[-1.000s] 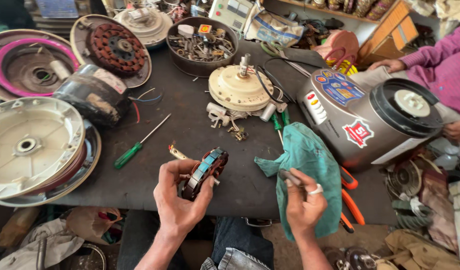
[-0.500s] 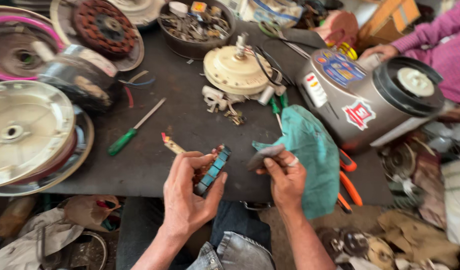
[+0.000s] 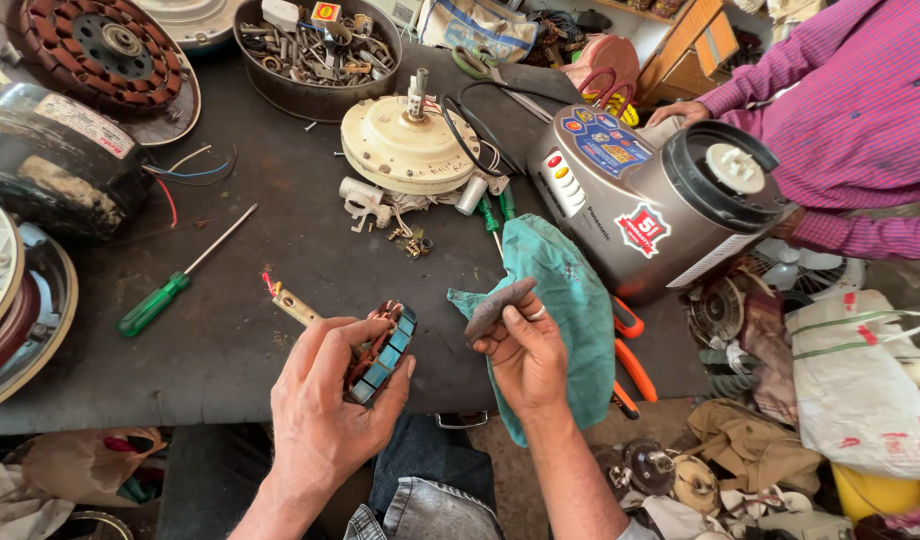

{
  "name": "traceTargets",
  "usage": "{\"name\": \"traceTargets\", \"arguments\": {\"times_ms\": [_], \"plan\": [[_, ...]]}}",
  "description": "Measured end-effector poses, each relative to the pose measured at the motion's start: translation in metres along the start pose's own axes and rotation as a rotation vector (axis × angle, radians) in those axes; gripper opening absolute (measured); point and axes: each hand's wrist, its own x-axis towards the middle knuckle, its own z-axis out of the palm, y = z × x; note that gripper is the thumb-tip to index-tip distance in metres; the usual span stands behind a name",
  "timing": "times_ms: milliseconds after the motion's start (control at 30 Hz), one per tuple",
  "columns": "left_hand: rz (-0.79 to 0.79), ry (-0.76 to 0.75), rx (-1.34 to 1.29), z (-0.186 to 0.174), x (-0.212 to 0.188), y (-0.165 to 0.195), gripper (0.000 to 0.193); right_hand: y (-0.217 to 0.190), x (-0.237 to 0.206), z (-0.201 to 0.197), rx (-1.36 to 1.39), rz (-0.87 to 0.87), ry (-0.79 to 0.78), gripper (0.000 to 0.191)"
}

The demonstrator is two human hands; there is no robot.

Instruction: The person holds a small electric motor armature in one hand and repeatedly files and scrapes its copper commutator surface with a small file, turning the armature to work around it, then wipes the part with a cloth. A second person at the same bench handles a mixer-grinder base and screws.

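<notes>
**Stator in the left hand, worn strip in the right**

The left hand is closed around a small stator with copper windings and blue slot liners, holding it on edge at the near edge of the tabletop. A tan lead with a red tip sticks out from behind that hand over the dark surface. The right hand, a ring on one finger, pinches a grey flat strip between thumb and fingertips, just beside the stator but apart from it. Under and behind the right hand a teal cloth hangs over the near edge, with orange-handled pliers at its right side.

Left of the hands a green screwdriver lies slanted on the tabletop. Farther back sits a cream motor housing with its shaft up, and beyond it a bowl of metal parts near the far edge. A grey mixer base lies tilted at the right edge, where another person in a purple checked sleeve touches it. A black motor body rests at the left edge
</notes>
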Motion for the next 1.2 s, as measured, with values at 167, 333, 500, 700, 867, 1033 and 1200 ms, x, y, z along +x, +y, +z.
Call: {"name": "traceTargets", "arguments": {"times_ms": [167, 333, 500, 700, 867, 1033, 1200], "plan": [[-0.049, -0.027, -0.013, -0.002, 0.002, -0.002, 0.037, -0.002, 0.0, 0.001, 0.082, 0.011, -0.011, 0.025], [-0.067, -0.033, -0.045, -0.005, 0.004, -0.004, 0.037, 0.005, -0.001, -0.002, -0.03, -0.053, -0.02, 0.026], [-0.076, -0.025, -0.059, -0.006, 0.005, -0.006, 0.035, 0.006, -0.001, -0.004, -0.008, -0.054, 0.028, 0.022], [-0.094, -0.01, -0.073, -0.006, 0.004, -0.008, 0.035, 0.007, 0.0, 0.005, -0.027, -0.085, 0.076, 0.02], [-0.099, -0.002, -0.064, -0.006, 0.002, -0.008, 0.036, 0.015, -0.001, 0.016, -0.326, -0.217, 0.069, 0.058], [-0.123, -0.023, -0.087, -0.007, 0.002, -0.007, 0.035, 0.018, -0.004, 0.022, -0.378, -0.211, 0.039, 0.065], [-0.071, -0.015, -0.057, -0.007, 0.002, -0.007, 0.036, 0.021, -0.007, 0.025, -0.551, -0.257, 0.103, 0.052]]}}
